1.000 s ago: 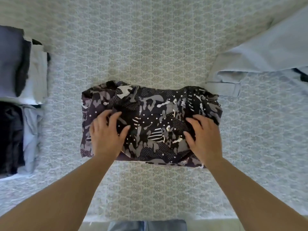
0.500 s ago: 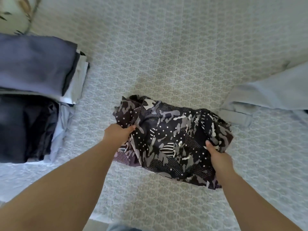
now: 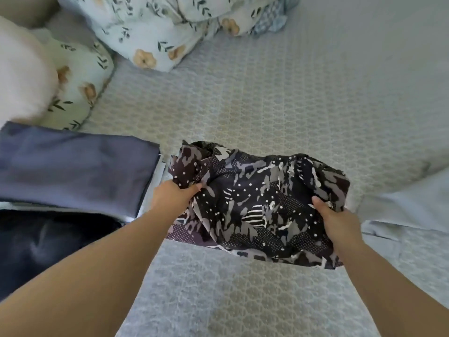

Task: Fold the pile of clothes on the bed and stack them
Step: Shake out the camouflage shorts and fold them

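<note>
A folded dark camouflage-print garment [image 3: 262, 203] with white dots hangs a little above the patterned bedspread [image 3: 279, 98], held at both sides. My left hand [image 3: 173, 194] grips its left edge, thumb on top. My right hand [image 3: 336, 220] grips its right edge, fingers hidden underneath. To the left lies a stack of folded clothes: a slate-blue piece [image 3: 73, 166] on top of white layers, and a dark navy piece [image 3: 48, 242] in front of it. The garment's left edge is close to the blue stack.
Floral pillows [image 3: 155, 27] and a white plush shape [image 3: 21, 79] lie at the head of the bed, back left. A pale blue unfolded garment [image 3: 410, 205] spreads at the right edge. Bare bedspread stretches beyond and in front of my hands.
Both hands went from pressing flat on the garment to gripping its sides, then lifted it and carried it left toward the folded stack. The view tilted up, bringing the pillows in.
</note>
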